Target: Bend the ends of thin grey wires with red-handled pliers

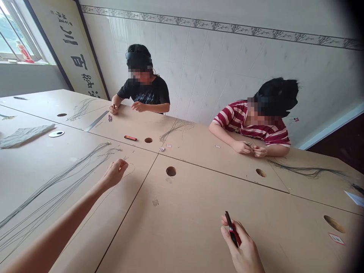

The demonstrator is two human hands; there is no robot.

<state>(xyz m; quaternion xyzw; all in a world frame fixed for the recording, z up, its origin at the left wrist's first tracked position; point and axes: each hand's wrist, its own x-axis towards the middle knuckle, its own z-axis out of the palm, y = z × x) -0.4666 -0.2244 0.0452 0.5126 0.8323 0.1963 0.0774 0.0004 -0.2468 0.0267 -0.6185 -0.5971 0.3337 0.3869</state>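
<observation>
Head view: left hand point(115, 172) pinched a thin wire point(133, 167) beside the wire bundle point(57, 182); right hand point(241, 246) grasped a red-handled tool point(231, 229). Risk judged: snagging on the bundle could pull the wire free.

Left of centre, the left hand point(115, 172) reaches out over the table point(184, 212), fingers pinched on a thin wire point(132, 169), just right of a long wire bundle point(57, 182) that runs to the lower left edge. At lower middle, the right hand point(241, 248) grips a red-handled tool point(231, 230), dark tip pointing away. Two co-workers, one in a black shirt point(148, 93) and one in a striped shirt point(250, 121), sit at the far side.
</observation>
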